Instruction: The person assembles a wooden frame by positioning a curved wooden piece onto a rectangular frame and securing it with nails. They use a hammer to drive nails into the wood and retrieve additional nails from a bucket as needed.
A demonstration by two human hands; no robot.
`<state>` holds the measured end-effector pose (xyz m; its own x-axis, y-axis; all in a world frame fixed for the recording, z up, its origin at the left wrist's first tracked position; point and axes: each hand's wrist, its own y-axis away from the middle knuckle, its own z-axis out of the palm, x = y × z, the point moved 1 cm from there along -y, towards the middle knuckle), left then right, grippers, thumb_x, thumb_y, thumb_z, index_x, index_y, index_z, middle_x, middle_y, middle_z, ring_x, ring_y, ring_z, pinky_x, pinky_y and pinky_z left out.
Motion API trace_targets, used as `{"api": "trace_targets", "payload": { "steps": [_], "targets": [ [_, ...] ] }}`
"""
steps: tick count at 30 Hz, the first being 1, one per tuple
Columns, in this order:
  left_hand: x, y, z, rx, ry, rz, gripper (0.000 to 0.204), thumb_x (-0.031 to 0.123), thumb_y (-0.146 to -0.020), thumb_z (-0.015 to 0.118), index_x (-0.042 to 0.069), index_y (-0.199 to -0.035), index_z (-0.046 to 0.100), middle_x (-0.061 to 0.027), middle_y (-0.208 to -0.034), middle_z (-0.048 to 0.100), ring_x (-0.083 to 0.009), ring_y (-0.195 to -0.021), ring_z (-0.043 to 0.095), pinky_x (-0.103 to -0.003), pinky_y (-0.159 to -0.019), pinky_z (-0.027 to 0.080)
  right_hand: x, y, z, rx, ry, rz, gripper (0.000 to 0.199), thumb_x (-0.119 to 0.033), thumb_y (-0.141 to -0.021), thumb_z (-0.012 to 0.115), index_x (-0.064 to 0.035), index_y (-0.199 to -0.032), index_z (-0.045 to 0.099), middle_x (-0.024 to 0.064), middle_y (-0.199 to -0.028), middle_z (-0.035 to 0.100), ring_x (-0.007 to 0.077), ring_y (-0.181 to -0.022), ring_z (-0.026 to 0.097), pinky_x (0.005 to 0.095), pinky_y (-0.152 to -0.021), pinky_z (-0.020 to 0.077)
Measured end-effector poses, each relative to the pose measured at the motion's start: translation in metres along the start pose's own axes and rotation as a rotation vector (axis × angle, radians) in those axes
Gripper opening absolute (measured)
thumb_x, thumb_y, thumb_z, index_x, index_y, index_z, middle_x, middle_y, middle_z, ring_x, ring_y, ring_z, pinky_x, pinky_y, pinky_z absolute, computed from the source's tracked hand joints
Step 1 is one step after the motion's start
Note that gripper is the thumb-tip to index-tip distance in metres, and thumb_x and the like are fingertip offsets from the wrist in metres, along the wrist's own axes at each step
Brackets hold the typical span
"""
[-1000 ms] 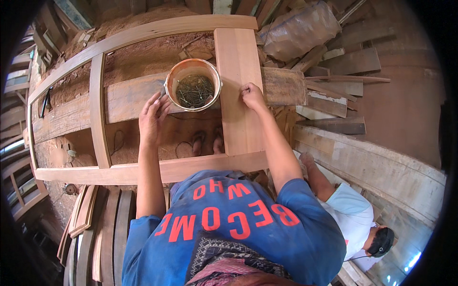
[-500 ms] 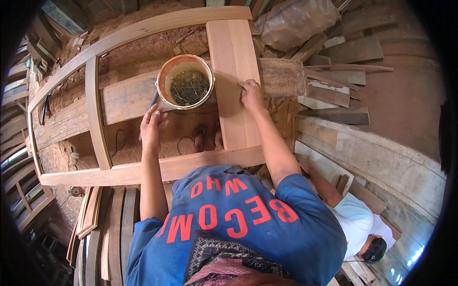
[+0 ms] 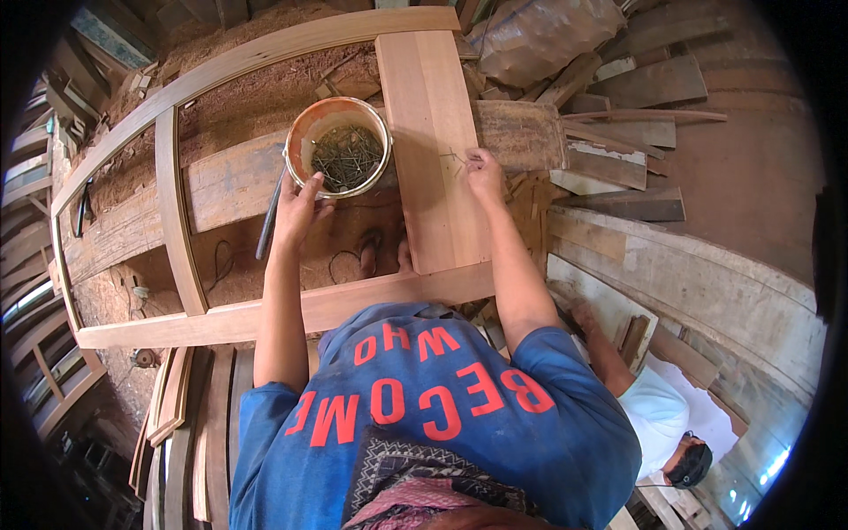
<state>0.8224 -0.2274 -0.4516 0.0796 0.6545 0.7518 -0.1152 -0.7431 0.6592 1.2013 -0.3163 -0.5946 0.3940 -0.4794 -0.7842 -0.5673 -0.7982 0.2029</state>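
Note:
A round bucket with an orange-stained inside wall rests on the wooden frame's middle plank, tilted a little. Several loose nails lie in it. My left hand grips the bucket's near rim, thumb over the edge. Beside that hand a dark bar-like tool handle slants down; its upper end is hidden by the bucket. My right hand is closed at the right edge of a wide pale board, its fingertips pinching thin nails over the board.
The board spans a long wooden frame with a curved far rail. Offcuts and planks lie to the right. Another person in a white shirt is low at the right. More boards lean at lower left.
My left hand has moved up from beside the dark handle to the bucket's rim, and the bucket now tilts slightly. My right hand has shifted right, and nails show at its fingertips.

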Motion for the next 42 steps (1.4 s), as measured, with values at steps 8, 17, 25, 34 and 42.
{"api": "trace_targets", "payload": {
  "steps": [8,17,25,34,42],
  "targets": [
    [-0.007,-0.007,-0.001,-0.051,0.055,0.031,0.056,0.006,-0.101,0.058,0.014,-0.153,0.039,-0.0105,-0.121,0.065,-0.0183,-0.09,0.073,-0.027,-0.074,0.063,0.005,0.011,0.006,0.124,0.276,-0.208,0.026,0.0,-0.087,0.064,-0.0053,-0.109,0.077,0.016,-0.104,0.074,0.027,-0.091,0.072,0.0368,-0.083,0.0571],
    [-0.02,0.001,0.007,-0.005,0.216,0.136,0.071,0.002,-0.094,0.055,0.017,-0.16,0.033,-0.007,-0.132,0.06,-0.0159,-0.105,0.067,-0.03,-0.082,0.061,0.002,0.028,-0.012,0.072,0.018,0.091,0.013,-0.007,-0.092,0.069,-0.0008,-0.103,0.074,0.0039,-0.082,0.072,0.0119,-0.075,0.064,0.0284,-0.073,0.0526],
    [-0.049,0.031,0.011,0.113,0.172,0.234,0.075,0.0,-0.089,0.061,0.014,-0.159,0.037,-0.0017,-0.12,0.065,-0.0049,-0.076,0.057,-0.02,-0.059,0.044,-0.054,0.056,0.005,-0.286,-0.309,0.124,0.046,-0.038,-0.1,0.069,0.0,-0.126,0.066,0.0128,-0.09,0.074,0.0171,-0.077,0.069,0.0316,-0.072,0.0556],
    [-0.025,0.014,0.004,0.003,0.227,0.117,0.082,-0.003,-0.094,0.054,0.023,-0.165,0.021,-0.0141,-0.144,0.053,-0.0245,-0.114,0.068,-0.036,-0.085,0.066,-0.153,0.105,0.061,-0.617,-0.247,0.082,0.09,-0.045,-0.102,0.067,0.008,-0.158,0.021,0.0153,-0.098,0.072,0.0176,-0.077,0.069,0.0306,-0.069,0.0568],
    [-0.093,-0.013,-0.078,0.196,0.122,0.152,0.05,0.027,-0.103,0.065,0.001,-0.145,0.056,-0.0134,-0.123,0.07,-0.0228,-0.104,0.072,-0.037,-0.085,0.059,-0.152,0.108,0.058,-0.637,-0.341,0.224,0.091,-0.042,-0.102,0.068,0.0076,-0.159,0.018,0.0176,-0.1,0.072,0.0175,-0.076,0.068,0.0297,-0.066,0.0571]
  ]
}}
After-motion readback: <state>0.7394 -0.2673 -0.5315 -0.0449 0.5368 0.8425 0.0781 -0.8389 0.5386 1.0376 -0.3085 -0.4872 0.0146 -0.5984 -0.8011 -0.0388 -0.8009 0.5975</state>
